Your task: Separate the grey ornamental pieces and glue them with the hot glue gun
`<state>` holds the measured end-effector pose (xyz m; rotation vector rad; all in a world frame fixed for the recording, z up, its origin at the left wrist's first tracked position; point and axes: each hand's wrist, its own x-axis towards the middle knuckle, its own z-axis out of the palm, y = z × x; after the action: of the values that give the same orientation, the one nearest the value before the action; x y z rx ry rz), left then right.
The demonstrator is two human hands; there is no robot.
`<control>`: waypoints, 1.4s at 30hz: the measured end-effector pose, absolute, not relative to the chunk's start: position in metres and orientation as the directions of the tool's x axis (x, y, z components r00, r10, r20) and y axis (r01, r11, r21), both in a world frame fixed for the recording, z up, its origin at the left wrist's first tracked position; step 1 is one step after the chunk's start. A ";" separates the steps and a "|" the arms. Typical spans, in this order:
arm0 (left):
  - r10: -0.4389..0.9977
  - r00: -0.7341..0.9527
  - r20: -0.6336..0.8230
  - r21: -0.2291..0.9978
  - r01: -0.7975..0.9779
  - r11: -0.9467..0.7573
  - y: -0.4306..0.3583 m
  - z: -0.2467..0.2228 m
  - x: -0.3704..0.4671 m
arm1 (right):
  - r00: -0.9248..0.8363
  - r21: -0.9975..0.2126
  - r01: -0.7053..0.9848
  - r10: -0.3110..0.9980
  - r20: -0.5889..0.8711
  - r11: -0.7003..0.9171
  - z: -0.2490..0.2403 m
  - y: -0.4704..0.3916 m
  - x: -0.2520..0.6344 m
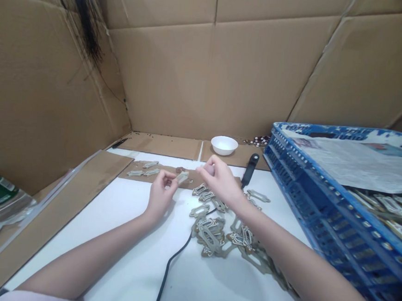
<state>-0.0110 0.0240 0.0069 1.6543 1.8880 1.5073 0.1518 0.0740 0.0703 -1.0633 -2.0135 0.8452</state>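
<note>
Between the thumb and fingers of my left hand is a small ornate metal plate, held above a cardboard strip. My right hand is just to the right, raised over the strip with its fingers pinched together. Whatever lies in that pinch, if anything, is too small or hidden to make out. Several similar plates lie at the strip's left end. Below my right hand and forearm spreads a loose pile of metal plates with oblong openings, partly covered by the arm.
A white bowl stands at the back, with small white and dark bits beside it. Behind the pile is a black-handled tool; a black cord crosses the table. At right stands a blue crate; at left lies a plastic bottle.
</note>
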 end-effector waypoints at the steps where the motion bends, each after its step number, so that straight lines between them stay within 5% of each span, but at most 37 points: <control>1: 0.832 -0.347 0.433 0.754 0.645 -0.124 0.028 0.005 -0.017 | -0.451 -0.857 0.347 0.869 0.203 0.380 0.071 0.078 0.154; 6: 0.839 -0.334 0.430 0.639 0.769 -0.022 0.043 -0.001 -0.045 | -0.621 -0.987 0.143 0.783 -0.029 0.077 0.070 0.091 0.158; 14: 0.825 -0.281 0.491 0.414 0.908 0.062 0.049 0.002 -0.067 | -0.639 -0.998 0.054 0.767 -0.063 -0.037 0.073 0.101 0.164; 19: 0.866 0.025 0.499 0.282 0.940 -0.190 0.044 0.005 -0.033 | -0.664 -0.998 0.066 0.747 -0.036 0.010 0.076 0.105 0.166; 25: 0.908 0.161 0.386 0.404 0.856 -0.323 0.048 -0.005 0.006 | -0.653 -0.996 0.085 0.756 -0.043 0.016 0.070 0.105 0.163; 32: 0.935 -0.037 0.353 0.602 0.774 -0.196 0.049 -0.005 -0.007 | -0.668 -0.988 0.133 0.743 -0.034 0.075 0.064 0.104 0.160; 42: 0.955 -0.267 0.127 0.969 0.240 -0.061 0.043 -0.006 -0.003 | -0.618 -0.940 0.266 0.787 0.004 0.213 0.049 0.092 0.148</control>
<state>-0.0033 0.0427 -0.0062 1.3067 1.5510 1.3756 0.1480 0.0924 0.0491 -0.9708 -2.0034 1.4021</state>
